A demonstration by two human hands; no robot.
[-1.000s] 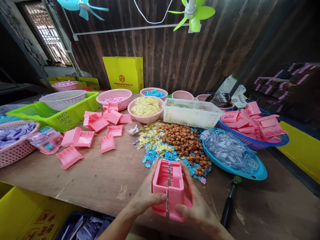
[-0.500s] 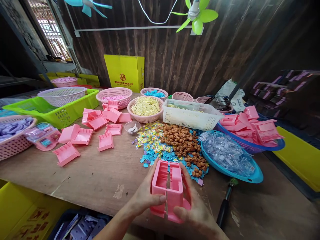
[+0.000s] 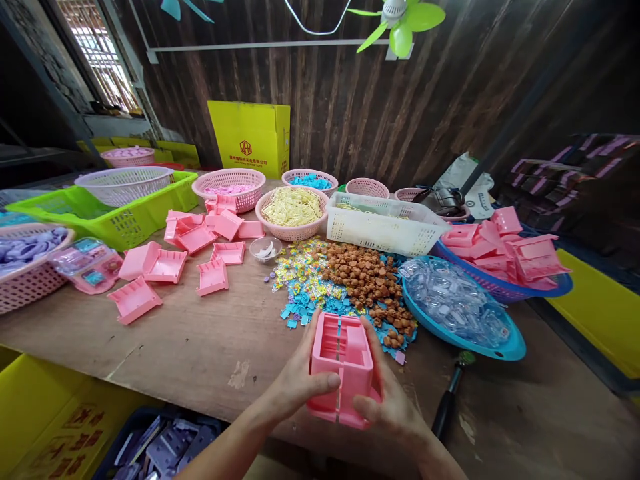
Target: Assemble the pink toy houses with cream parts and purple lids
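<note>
Between both hands, over the near edge of the table, are two pink plastic housing halves, with a narrow gap running down between them. My left hand (image 3: 295,387) is closed on the left housing half (image 3: 324,403), its thumb across the near face. The right housing half (image 3: 356,380) sits in my right hand (image 3: 397,410), gripped with the thumb low on its near side. Together they form a box-like shape with an open hollow on top. Just beyond the hands lies a heap of brown plastic pieces (image 3: 363,277) beside small blue pieces (image 3: 303,310).
Loose pink housing parts (image 3: 134,300) lie left on the table (image 3: 200,353). Behind stand a basket of cream pieces (image 3: 293,230) and a white crate (image 3: 383,233). A blue tray (image 3: 517,350) of clear parts and a black-handled tool (image 3: 445,407) are on the right.
The gap between the two pink housing halves has narrowed as my hands brought them closer together. The view has tilted slightly downward.
</note>
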